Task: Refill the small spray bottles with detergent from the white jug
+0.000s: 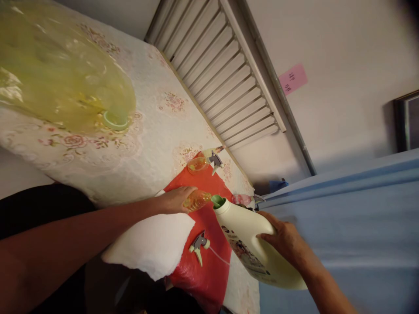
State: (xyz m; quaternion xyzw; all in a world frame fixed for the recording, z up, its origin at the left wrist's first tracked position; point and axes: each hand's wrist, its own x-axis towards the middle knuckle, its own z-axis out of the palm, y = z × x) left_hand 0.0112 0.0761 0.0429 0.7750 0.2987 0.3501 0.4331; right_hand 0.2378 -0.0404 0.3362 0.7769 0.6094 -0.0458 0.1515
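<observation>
My left hand (175, 199) is wrapped round a small clear bottle (198, 199) of orange-yellow liquid with its top off. My right hand (284, 239) grips the body of a large cream jug (252, 244), tilted so its green spout (217, 201) touches the small bottle's mouth. A loose spray trigger head (199, 246) with its thin tube lies on a red plastic sheet (209, 270) just below the bottle.
A second spray bottle (205, 161) with yellow liquid and a pink one (244, 199) lie on the floral cloth (153, 139). A big yellow translucent container (62, 78) sits at upper left. A white cloth (153, 244), a slatted vent (222, 74) and a blue sheet (353, 231) are nearby.
</observation>
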